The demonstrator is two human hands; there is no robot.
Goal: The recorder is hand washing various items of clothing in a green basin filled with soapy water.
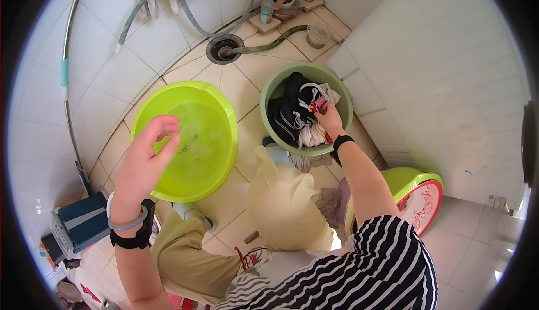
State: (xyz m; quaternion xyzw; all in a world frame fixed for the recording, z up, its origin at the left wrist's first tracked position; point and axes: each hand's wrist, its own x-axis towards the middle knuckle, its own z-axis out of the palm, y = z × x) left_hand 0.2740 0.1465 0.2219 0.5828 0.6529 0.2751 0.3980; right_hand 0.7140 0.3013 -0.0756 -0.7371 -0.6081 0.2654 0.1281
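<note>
My left hand [147, 158] is raised over the near left side of a lime-green plastic basin [229, 141], fingers apart and holding nothing. A shallow layer of liquid seems to cover the basin's floor. To the right, a muted green round tub [264, 112] holds a heap of clothes. Black garments with white trim [290, 99] and pale cloth [311, 136] show in the heap. My right hand [330, 118] reaches into this tub with its fingers closed on a pink-and-red cloth [318, 104]. My palm hides part of that cloth.
A floor drain [225, 49] with a green hose [269, 48] lies beyond the basins. At the right stands a white panel [442, 82]. More basins [414, 179] lean by my right arm. A crumpled cloth [330, 204] lies on the tiles; a mop-like pole [66, 82] leans left.
</note>
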